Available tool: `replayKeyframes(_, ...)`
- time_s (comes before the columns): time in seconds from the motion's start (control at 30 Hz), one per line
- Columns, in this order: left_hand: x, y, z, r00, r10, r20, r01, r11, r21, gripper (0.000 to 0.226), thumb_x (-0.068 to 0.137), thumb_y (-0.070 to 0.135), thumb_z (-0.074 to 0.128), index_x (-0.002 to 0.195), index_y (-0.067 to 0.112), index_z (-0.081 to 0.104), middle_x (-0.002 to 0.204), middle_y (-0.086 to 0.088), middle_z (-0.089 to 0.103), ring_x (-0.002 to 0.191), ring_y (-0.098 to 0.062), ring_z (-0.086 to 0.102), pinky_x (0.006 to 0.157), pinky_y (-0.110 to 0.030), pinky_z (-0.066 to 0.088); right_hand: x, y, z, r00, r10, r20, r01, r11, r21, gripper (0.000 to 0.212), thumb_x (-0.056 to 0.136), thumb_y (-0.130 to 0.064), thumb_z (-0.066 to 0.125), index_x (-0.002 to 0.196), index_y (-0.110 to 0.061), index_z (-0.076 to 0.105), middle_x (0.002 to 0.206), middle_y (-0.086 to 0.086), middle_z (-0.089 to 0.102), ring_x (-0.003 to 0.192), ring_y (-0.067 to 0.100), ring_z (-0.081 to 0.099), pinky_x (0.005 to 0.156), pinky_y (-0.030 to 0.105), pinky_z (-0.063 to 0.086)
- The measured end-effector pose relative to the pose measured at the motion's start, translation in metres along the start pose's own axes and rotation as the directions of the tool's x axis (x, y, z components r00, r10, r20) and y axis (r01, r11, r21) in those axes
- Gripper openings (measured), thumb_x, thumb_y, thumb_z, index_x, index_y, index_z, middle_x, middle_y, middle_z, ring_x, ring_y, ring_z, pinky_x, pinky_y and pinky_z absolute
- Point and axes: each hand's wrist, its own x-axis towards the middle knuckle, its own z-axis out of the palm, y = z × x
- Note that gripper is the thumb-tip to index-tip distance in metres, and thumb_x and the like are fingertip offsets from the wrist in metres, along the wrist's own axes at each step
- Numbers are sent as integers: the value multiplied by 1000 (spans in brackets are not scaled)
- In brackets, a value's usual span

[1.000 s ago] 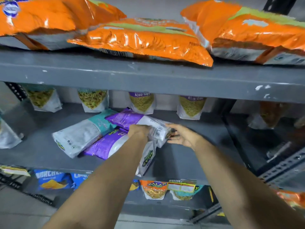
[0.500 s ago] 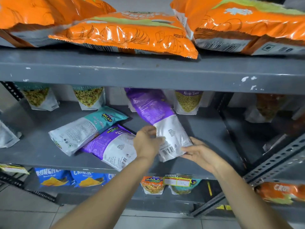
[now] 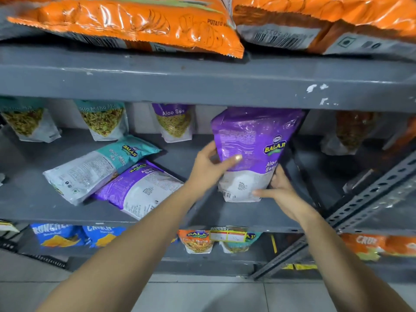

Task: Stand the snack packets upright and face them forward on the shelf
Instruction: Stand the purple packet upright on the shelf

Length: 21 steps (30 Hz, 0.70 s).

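A purple and white Aloo Sev packet [image 3: 252, 152] stands nearly upright on the grey middle shelf [image 3: 247, 212], its back with small print turned to me. My left hand [image 3: 209, 167] grips its left edge with the thumb across the panel. At the packet's lower right corner my right hand [image 3: 279, 190] holds its base. To the left, a teal Khatta Mitha packet [image 3: 94, 167] and a second purple Aloo Sev packet [image 3: 139, 188] lie flat, overlapping. Upright along the back wall stand two green-mix packets [image 3: 103, 120] and one Aloo Sev packet [image 3: 175, 122].
Large orange potato chip bags [image 3: 135, 23] lie on the top shelf and overhang its edge. The lower shelf holds blue chip bags [image 3: 58, 235] and small packets [image 3: 198, 242]. A perforated metal upright [image 3: 369, 199] slants at the right. Grey floor tiles lie below.
The purple packet has gone from lying across the pile to standing on its base at the right. Both hands moved right with it, and the view came closer.
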Motion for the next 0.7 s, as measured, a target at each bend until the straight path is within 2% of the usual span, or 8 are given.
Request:
replayKeyframes(0.07,12,16,-4,1000,19,-19,-20,997,-76,13,90,4,65,102,6,70,72,13,76,64,3,68,64,-12,53,4,-13,-3,999,-22,29,21,999,32,85,59,4,87,130,-26,52,129,-2,70,118,13,65,95,29,55)
replayKeyframes(0.13,20,29,-9,998,48,-39,-49,998,-35,16,95,5,59,100,-6,69,61,11,73,49,1,63,53,-15,51,7,-22,-1,1000,-21,-10,22,999,40,70,58,-2,89,118,-25,60,116,-6,76,108,9,70,94,28,56)
replayKeyframes(0.27,14,35,-10,998,49,-34,-50,999,-6,16,94,11,61,100,0,72,68,12,75,59,3,67,61,-15,51,6,-21,0,999,-25,-43,28,996,79,60,60,0,81,115,-18,61,109,-4,78,104,13,71,88,28,56)
replayKeyframes(0.33,3,21,-8,985,-73,-159,79,996,29,28,93,30,64,101,5,72,83,6,76,75,-3,69,74,-24,52,3,-19,-4,1000,-22,8,21,987,161,63,65,16,71,121,-8,58,113,7,74,107,24,67,92,34,53)
replayKeyframes(0.4,-14,-1,-9,899,-318,-300,351,934,62,31,88,40,66,92,9,70,89,-6,72,81,-21,66,78,-35,52,0,-16,-7,1000,0,11,-2,969,246,67,60,23,49,120,-7,58,111,12,70,105,26,64,91,37,49)
replayKeyframes(0.47,-34,-19,-2,811,-544,-218,558,830,4,19,88,19,65,71,11,63,77,-11,64,68,-24,57,66,-34,49,-2,-12,-8,997,51,-57,-30,947,319,67,64,23,32,113,-11,63,104,8,72,99,23,66,91,38,47)
replayKeyframes(0.57,-46,-35,17,850,-527,-6,516,829,217,15,70,9,63,83,9,70,81,-3,66,74,-22,60,70,-28,48,-1,-7,-5,976,130,-174,-59,929,365,57,74,22,28,99,-13,65,86,3,77,85,22,68,86,37,50)
replayKeyframes(0.7,-42,-46,29,890,-422,174,385,899,210,84,52,10,78,127,17,41,121,-2,63,113,-21,62,99,-44,51,-1,-5,0,958,150,-243,-66,945,321,45,81,18,36,87,-18,62,72,-7,75,68,11,69,72,29,52)
